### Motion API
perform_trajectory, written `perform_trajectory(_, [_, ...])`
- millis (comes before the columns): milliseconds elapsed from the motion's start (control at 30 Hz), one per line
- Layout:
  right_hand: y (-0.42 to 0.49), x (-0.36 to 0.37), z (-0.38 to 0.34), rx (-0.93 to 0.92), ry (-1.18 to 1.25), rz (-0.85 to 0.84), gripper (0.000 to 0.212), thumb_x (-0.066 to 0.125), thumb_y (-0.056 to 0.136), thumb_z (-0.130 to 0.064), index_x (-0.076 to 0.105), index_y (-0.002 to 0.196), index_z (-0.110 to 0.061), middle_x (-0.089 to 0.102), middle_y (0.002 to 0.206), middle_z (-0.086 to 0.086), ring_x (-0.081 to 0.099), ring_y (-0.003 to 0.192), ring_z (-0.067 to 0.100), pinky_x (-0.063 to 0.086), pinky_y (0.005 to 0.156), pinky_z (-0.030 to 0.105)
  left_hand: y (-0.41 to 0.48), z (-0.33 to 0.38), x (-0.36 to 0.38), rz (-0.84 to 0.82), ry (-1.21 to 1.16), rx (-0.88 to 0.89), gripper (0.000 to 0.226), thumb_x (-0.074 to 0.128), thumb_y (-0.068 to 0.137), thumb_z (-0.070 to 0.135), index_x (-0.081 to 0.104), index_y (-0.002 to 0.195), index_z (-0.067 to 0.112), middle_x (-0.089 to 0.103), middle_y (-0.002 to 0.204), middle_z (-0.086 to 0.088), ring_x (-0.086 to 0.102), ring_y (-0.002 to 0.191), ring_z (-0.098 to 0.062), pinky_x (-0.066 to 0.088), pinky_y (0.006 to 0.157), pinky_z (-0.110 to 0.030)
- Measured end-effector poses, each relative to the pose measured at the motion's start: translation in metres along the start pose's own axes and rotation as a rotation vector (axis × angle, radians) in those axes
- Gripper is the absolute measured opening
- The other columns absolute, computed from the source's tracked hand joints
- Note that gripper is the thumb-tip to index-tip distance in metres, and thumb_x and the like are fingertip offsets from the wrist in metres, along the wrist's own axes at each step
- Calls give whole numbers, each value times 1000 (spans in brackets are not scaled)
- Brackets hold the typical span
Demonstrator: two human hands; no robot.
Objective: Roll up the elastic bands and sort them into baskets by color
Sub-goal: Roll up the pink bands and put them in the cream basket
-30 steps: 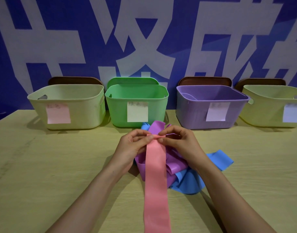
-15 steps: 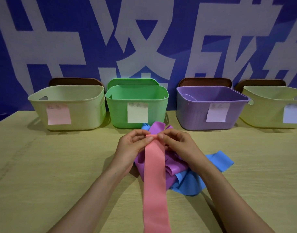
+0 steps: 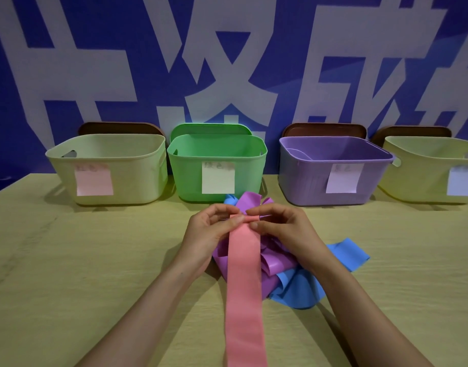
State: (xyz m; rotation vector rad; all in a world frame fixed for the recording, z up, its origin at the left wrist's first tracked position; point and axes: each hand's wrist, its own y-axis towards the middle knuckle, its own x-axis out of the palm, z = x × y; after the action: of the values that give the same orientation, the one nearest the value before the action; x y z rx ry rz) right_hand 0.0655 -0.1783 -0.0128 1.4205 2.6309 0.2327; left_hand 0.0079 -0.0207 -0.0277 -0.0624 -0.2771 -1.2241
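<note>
Pinching the far end of the pink band [image 3: 244, 282] above the pile on the table [image 3: 68, 274], the left hand [image 3: 206, 234] and right hand [image 3: 283, 231] are seen barely moved; rolling is judged only begun.

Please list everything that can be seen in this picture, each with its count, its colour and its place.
pink band: 1, pink, down the middle of the table, far end pinched by both hands
purple bands: count unclear, purple, heaped under the pink band
blue bands: count unclear, blue, in the same heap, right side
cream baskets: 2, pale yellow, far left and far right of the row
green basket: 1, green, second from left
purple basket: 1, purple, third from left
paper labels: 4, one on each basket front
lids: 4, three brown, one green, behind the baskets
table: 1, light wood
left hand: 1, on the pink band
right hand: 1, on the pink band
</note>
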Motion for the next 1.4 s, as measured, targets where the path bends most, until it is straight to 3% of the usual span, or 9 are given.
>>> perform_trajectory(167, [0,0,-1,4,-6,3,25,73,79,-4,68,102,-10,70,91,13,65,80,16,56,78,32,-2,3,1,-15,37,106,24,71,73,-7,64,92,6,72,82,4,67,83,-9,54,75,-22])
perform_trajectory(333, [2,1,1,-34,33,39,8,65,87,-7,68,90,-1,63,75,4,59,68,12,53,63,21,-3,4,2,-22,42,140,26,72,72,-7,64,92,8,71,87,1,67,85,-12,52,72,-19])
perform_trajectory(467, [1,0,0,-52,90,51,9,66,85,-4,67,92,2,64,85,11,63,77,16,56,68,26,-5,5,4,-14,99,131,17,72,79,9,65,95,9,69,85,3,68,80,-11,53,70,-21])
perform_trajectory(567, [0,-1,-1,-58,104,49,12,67,83,-1,67,95,2,66,89,13,64,79,16,55,67,24,-5,4,4,-10,119,73,16,67,85,18,65,98,9,70,89,-1,69,87,-18,56,78,-32])
perform_trajectory(700, [1,-4,1,-37,103,26,15,71,79,1,70,92,-6,68,84,11,63,79,17,54,72,25,-4,6,5,-31,-26,-33,14,63,86,6,64,100,4,71,87,-9,66,80,-18,52,74,-28])
perform_trajectory(867, [3,-5,2,-66,58,41,17,71,75,6,71,87,-6,68,76,-6,60,80,11,52,76,23,-4,6,3,-77,-71,-50,21,64,82,-5,64,100,4,73,92,-13,69,79,-16,56,70,-22])
perform_trajectory(1100, [0,-5,-1,-81,42,-9,23,68,76,13,70,89,-6,72,86,-4,66,86,10,54,78,22,-2,3,3,-35,-52,23,12,66,82,2,66,93,6,71,86,-7,67,80,-16,56,70,-24])
perform_trajectory(1233, [0,-2,1,-81,-58,11,25,72,80,-14,67,105,-14,70,101,2,67,91,16,57,82,32,-2,3,2,-23,-15,105,17,67,79,-3,66,91,9,71,82,2,66,79,-13,54,67,-22])
perform_trajectory(1400, [2,2,5,-80,-153,34,28,62,80,-37,71,89,-11,65,69,-6,58,63,9,49,64,25,-2,5,2,-10,-22,134,23,69,77,-5,64,97,6,71,83,6,67,83,-9,53,71,-20])
